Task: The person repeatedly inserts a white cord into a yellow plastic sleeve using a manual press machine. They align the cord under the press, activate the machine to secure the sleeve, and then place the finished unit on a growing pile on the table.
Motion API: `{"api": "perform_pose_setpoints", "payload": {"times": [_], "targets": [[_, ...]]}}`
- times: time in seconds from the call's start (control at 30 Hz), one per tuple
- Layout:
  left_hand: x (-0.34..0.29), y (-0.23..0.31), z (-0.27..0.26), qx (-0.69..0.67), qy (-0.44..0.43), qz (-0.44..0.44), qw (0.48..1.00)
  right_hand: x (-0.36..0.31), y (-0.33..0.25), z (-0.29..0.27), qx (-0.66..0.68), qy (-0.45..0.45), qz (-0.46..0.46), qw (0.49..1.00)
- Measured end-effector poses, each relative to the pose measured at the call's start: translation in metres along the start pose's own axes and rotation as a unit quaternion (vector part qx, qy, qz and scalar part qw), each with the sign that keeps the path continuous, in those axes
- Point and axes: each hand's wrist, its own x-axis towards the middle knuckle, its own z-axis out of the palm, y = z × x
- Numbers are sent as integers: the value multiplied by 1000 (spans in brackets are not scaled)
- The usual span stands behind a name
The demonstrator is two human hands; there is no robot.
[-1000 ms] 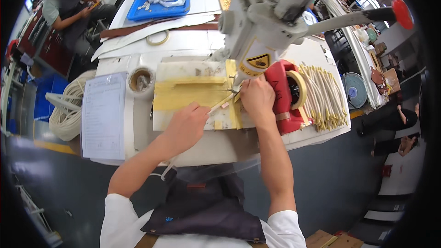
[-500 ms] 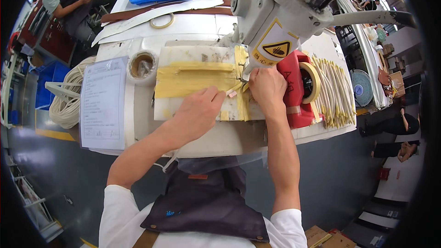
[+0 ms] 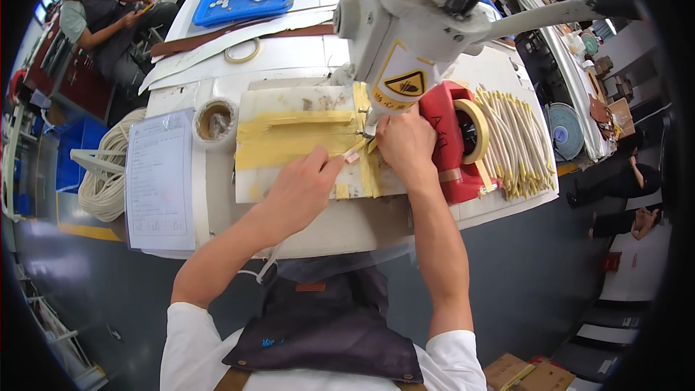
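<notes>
My left hand (image 3: 302,185) is closed in a pinch over the white work plate (image 3: 253,182), which is partly covered with yellow tape. A pale cord (image 3: 359,146) with a yellowish end sticks out from its fingertips toward the machine's tip; a small pinkish piece (image 3: 352,156) lies beside it. My right hand (image 3: 407,143) is curled close to the lower tip of the grey-white machine (image 3: 394,36). Its fingers are bent together, and what they hold, if anything, is hidden.
A red tape dispenser (image 3: 443,127) with a yellow roll stands right of my right hand, beside many yellow-ended white cords (image 3: 510,145). To the left are a clear tape roll (image 3: 215,123), a paper sheet (image 3: 161,181) and a cord coil (image 3: 108,174). A blue tray (image 3: 210,13) sits farther back.
The view has shifted slightly, so the bench and machine appear farther left and the plate a little lower. Both hands stay near the machine's tip, the left still pinching the cord.
</notes>
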Motion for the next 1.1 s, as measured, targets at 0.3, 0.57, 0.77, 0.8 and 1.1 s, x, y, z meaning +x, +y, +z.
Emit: {"api": "perform_pose_setpoints", "payload": {"times": [0.3, 0.57, 0.77, 0.8, 1.1], "targets": [[6, -4, -2, -41, -21, -10, 999, -3, 1, 2, 23, -7, 5, 1000], [10, -7, -7, -135, 18, -37, 990, -4, 0, -1, 17, -68, 12, 997], [9, -2, -8, -157, 16, -59, 986, -7, 7, 9, 8, -75, 2, 997], [9, -2, -9, -159, 16, -59, 985, -7, 6, 9, 15, -67, -2, 998], [9, -3, -7, -167, 14, -80, 983, -5, 1, 0, 23, -69, 10, 997]]}}
